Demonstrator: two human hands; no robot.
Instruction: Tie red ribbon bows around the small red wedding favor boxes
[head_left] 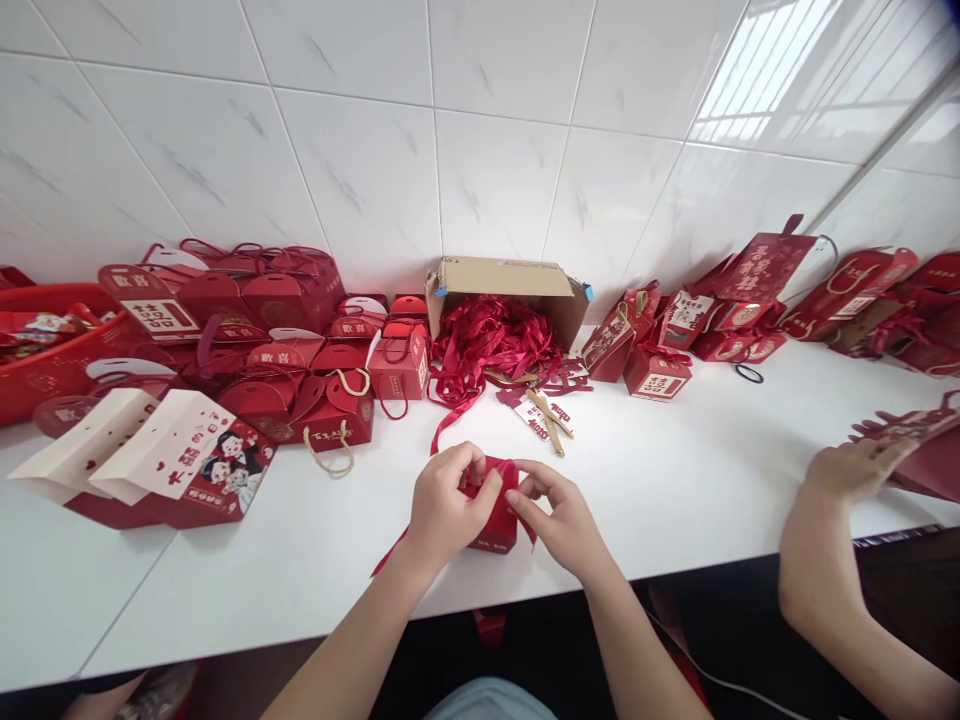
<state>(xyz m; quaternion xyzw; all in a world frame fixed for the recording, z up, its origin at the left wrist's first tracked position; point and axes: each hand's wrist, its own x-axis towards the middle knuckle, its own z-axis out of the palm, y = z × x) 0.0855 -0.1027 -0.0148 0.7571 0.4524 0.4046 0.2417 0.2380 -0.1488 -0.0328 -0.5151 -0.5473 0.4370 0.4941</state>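
Note:
A small red box (495,530) stands on the white table near its front edge, between my two hands. Red ribbon (388,556) trails from it to the left, and another end hangs at its right side. My left hand (456,497) is at the box's upper left, its thumb and fingers pinched on the ribbon. At the upper right, my right hand (553,515) pinches the ribbon between thumb and index finger. The fingers partly hide the top of the box.
Red gift boxes (281,400) crowd the left, beside a red basket (52,375). Behind my hands is a cardboard box (510,275) of red ribbon, with gold scissors (553,425) before it. Another person's hand (855,470) holds a red package at right.

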